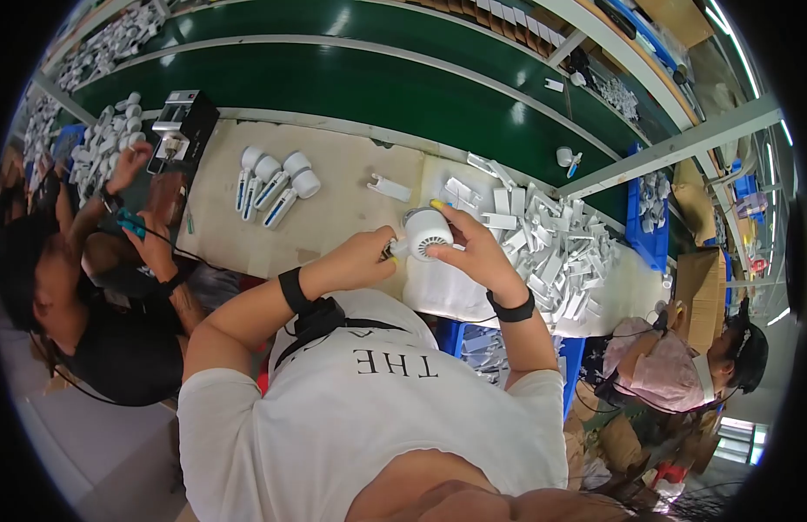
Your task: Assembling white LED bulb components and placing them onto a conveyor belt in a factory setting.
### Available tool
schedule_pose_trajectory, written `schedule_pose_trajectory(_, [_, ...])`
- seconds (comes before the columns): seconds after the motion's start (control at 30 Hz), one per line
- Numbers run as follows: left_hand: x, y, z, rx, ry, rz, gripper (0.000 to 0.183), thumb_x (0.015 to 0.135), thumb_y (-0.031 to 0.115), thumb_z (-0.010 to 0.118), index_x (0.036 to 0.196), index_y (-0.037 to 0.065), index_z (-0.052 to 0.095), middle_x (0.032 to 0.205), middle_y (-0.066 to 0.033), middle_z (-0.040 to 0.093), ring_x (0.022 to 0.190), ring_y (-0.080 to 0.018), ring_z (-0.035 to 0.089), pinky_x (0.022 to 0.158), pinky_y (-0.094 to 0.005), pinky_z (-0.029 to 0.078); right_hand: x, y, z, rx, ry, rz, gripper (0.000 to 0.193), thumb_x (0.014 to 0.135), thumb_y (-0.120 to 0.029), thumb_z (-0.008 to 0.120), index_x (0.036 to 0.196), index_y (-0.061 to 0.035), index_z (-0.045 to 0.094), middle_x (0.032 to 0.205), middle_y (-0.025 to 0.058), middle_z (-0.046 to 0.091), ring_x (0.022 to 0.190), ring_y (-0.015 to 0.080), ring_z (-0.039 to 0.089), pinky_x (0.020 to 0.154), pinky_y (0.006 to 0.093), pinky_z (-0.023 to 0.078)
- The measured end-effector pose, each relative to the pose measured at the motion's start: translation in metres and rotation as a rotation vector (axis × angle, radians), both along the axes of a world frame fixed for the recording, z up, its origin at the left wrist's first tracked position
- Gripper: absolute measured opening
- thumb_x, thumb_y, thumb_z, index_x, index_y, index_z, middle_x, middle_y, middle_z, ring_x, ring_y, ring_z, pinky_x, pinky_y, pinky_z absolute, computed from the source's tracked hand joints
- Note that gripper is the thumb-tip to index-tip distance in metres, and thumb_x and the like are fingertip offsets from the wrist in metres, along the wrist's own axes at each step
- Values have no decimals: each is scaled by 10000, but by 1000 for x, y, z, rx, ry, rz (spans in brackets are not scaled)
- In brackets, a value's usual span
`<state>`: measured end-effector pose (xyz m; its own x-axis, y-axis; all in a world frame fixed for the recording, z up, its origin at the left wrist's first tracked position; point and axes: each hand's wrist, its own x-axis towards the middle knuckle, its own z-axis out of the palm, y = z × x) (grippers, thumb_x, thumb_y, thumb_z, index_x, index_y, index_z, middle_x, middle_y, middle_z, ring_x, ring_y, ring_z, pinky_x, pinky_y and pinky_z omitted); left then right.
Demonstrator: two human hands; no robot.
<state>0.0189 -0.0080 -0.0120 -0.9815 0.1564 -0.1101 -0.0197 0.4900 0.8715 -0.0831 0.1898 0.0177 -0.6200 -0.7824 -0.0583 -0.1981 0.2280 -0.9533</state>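
Note:
In front of my chest, both hands are on a white handheld fan [429, 235], whose round head shows a slotted grille. My left hand [360, 259] pinches the short narrow stem at the head's left side, and its fingers partly hide that part. My right hand [470, 247] is wrapped round the head from the right, thumb by the grille. Beyond my left hand lie several white fans [273, 183] with blue-striped handles. A loose white plastic cover [389, 187] rests on the bench past the held fan. To the right of my right hand spreads a heap of white plastic shells [543, 239].
The pale bench mat [334, 157] borders a green conveyor belt [290, 83]. A black machine [182, 130] stands at the left, near a co-worker's hands [134, 165]. Blue bins [647, 222] sit at the right, where another co-worker [660, 361] sits. A metal post [673, 148] slants over the belt.

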Motion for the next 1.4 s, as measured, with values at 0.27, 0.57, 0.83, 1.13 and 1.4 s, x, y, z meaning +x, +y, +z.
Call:
schedule_pose_trajectory(0.27, [7,-4,-11,359,-331,48,218,827,128,482,995,-8,458,707,-67,571,555,-111,550,480,-241,454,8,-10,-44,-89,-178,-20,631,760,-176,674,1274,11,360,1153,129,499,1008,181,527,861,290,423])
schedule_pose_trajectory(0.57, [-12,-6,-17,923,-276,274,248,848,198,522,1005,6,533,901,-107,621,700,-130,564,632,-262,451,-84,68,-158,347,503,-502,271,786,-117,556,1046,-41,575,1017,168,590,923,322,567,812,366,454])
schedule_pose_trajectory(0.83, [-21,-17,-9,946,-319,284,274,858,205,529,1073,37,557,1021,-70,614,723,-60,519,590,-193,402,-131,127,-216,773,1006,-307,451,659,-6,562,1095,-111,506,1105,91,493,1085,302,428,883,389,377])
schedule_pose_trajectory(1.13, [-41,-11,-26,1065,-105,558,268,862,157,531,1095,24,543,1048,-65,592,853,-109,561,689,-242,460,-102,36,-122,114,616,-488,520,672,-134,683,1138,-21,483,1033,184,531,944,355,517,826,372,433])
schedule_pose_trajectory(1.4, [-48,8,-31,1165,40,656,260,861,124,531,1088,-3,538,1036,-82,588,877,-131,567,733,-261,460,-8,-45,-26,33,706,-190,530,690,-134,668,1166,-33,460,1077,190,542,898,336,554,756,367,473])
